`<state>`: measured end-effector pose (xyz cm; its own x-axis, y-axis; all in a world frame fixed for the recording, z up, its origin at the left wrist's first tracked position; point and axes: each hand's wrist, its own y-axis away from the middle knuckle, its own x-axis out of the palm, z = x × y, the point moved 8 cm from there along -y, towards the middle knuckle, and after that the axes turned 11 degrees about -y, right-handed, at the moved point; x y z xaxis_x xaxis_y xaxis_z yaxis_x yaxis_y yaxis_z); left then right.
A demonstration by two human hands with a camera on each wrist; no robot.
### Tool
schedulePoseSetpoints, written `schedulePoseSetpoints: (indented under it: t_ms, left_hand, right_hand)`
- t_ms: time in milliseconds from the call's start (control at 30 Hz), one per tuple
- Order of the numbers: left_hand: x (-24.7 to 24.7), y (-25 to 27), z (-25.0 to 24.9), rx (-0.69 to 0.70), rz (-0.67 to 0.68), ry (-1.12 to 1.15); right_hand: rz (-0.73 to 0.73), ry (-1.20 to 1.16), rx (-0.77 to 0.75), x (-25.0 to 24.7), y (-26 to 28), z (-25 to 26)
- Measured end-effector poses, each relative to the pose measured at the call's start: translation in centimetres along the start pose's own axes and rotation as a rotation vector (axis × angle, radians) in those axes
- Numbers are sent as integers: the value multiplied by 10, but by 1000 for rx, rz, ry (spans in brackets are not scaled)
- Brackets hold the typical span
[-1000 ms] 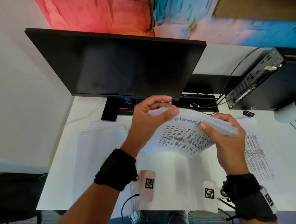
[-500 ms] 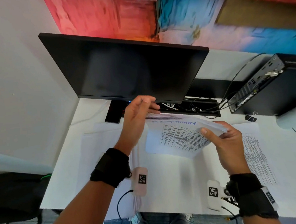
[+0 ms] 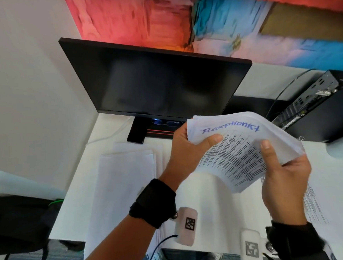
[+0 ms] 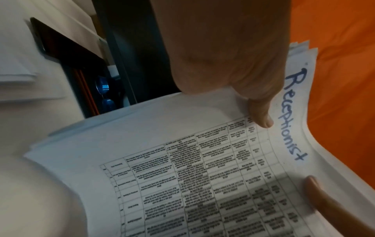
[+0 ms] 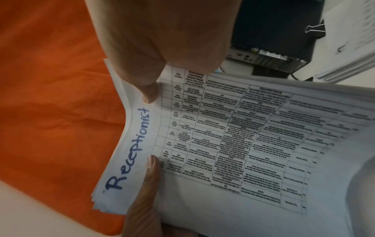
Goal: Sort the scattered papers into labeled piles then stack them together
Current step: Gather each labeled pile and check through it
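White "Receptionist" paper stack (image 3: 238,145) gripped w/ both hands.

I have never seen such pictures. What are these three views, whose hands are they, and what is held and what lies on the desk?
No machine here: a person works with bare hands, wearing three cameras. The wide picture comes from the head; the two close ones from each wrist, looking along the fingers. The left hand and right hand both grip a bent stack of printed sheets with "Receptionist" handwritten on top. On the white desk lie other paper piles, a dark monitor, a small computer and a binder clip.
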<state>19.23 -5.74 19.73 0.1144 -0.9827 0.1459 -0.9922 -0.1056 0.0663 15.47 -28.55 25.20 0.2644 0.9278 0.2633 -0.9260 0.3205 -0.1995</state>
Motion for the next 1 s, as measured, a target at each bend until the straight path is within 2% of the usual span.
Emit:
schedulePoseSetpoints:
  t_ms: [67,133,267,333,467,567,633,700,767,833,1000]
  left_hand:
    - [-1,-1,-8,14,46,-13]
    - [-4,-5,0,-17,128,-38]
    - [-4,-10,30,-93,239,-173]
    - [-5,-13,33,-75,246,-193]
    - [-11,-17,35,-45,236,-203]
    - [2,-12,38,-23,308,-324]
    - [-4,-17,39,-6,251,-302]
    - [-10,-20,44,-45,246,-299]
    - [-4,-19,52,-112,328,-324]
    - [-3,-21,53,-109,274,-342]
    - [9,-17,42,-77,127,-144]
  right_hand:
    - [23,8,-38,0,0,10]
    - [72,24,3,-4,0,-5]
    - [151,87,280,-26,10,-79]
    - [150,101,341,-32,15,-94]
    - [148,145,357,-38,16,-95]
    - [132,175,351,-41,15,-97]
    - [97,132,321,-41,12,-93]
    - [75,173,265,-42,9,-86]
    - [68,201,230,-42,6,-77]
    - [60,172,196,-36,5,-67]
    - [-48,50,33,-11,6,-29]
